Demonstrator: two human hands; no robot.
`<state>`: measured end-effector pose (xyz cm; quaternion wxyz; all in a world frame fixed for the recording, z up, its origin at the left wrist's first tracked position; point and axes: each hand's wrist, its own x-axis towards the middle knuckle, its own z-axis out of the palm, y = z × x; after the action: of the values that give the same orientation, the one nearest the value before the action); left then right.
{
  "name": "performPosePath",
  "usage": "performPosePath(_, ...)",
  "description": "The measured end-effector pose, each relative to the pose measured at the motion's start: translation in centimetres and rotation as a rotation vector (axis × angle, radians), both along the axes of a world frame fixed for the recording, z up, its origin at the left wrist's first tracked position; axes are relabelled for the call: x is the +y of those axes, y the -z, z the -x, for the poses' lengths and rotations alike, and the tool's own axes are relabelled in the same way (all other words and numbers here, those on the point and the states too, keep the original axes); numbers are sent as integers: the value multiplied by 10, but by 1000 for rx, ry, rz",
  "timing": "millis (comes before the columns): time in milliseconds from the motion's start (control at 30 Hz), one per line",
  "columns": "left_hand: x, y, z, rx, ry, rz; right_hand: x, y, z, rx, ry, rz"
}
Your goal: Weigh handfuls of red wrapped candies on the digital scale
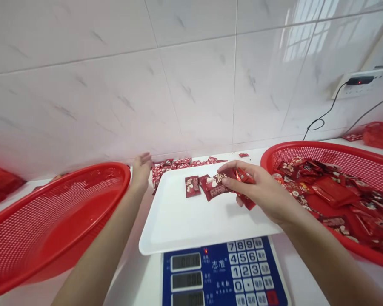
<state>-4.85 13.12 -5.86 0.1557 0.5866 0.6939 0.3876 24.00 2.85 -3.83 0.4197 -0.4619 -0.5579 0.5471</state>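
Nearest me is the blue panel (218,280) of the scale, with three small displays (187,280) on its left, their digits too faint for me to read surely, and white keys (246,270) on its right. A tiny red light glows near its top edge.

Just beyond lies the white tray (178,221). Over its right half my right hand (247,180) comes in from the side, thumb and fingers clamped on a few red packets (223,179). Beside them, to the left, another packet (192,187) lies flat on the tray.

At my left stands a red basket (92,221), its floor bare where I see it. At my right a second basket (306,145) holds a heap (335,191) of red packets.

Farther off, my left hand (142,170) reaches past the tray's left corner, fingers stretched out with nothing visible in them, just beside a row of loose packets (181,163) behind the tray; I cannot tell whether it touches them.

At the back rises the pale tiled wall (198,85). On its right side a black plug (360,80) with a red light sits in a white socket (341,91), its cable (325,112) looping down. Red bags (380,135) lie at both far ends.
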Motion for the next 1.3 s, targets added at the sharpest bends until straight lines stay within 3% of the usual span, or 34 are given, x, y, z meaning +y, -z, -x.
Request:
performPosePath(100,-49,-26,-16,-109,88,-122,-3,1,2,22,-64,-38)
performPosePath(167,-86,-41,-33,-123,309,-103,-7,0,5,69,-105,-71)
performPosePath(300,-127,-50,-65,-12,557,3,-13,-3,9,86,-123,-137)
performPosePath(367,-130,-49,-70,-38,580,8,-14,-2,9,22,-91,-155)
performPosePath(500,-125,-44,-60,38,469,3,-12,-2,4,-49,-8,-160)
performPosePath(700,-112,-33,-43,137,474,116,-9,-9,-4,180,68,-73)
performPosePath(800,-110,-34,-42,184,353,130,-8,-11,-3,227,96,-5)
performPosePath(867,-115,-37,-46,153,299,51,-11,-10,0,221,76,26)
performPosePath(933,-123,-40,-56,71,363,-73,-16,-8,5,192,-30,24)
performPosePath(1067,-140,-36,-88,0,639,-191,-28,-1,15,80,-292,-14)
performPosePath(1200,-144,-26,-105,128,646,-377,-28,4,17,35,-338,-117)
performPosePath(1300,-142,-23,-103,51,711,-316,-26,6,17,-3,-387,-188)
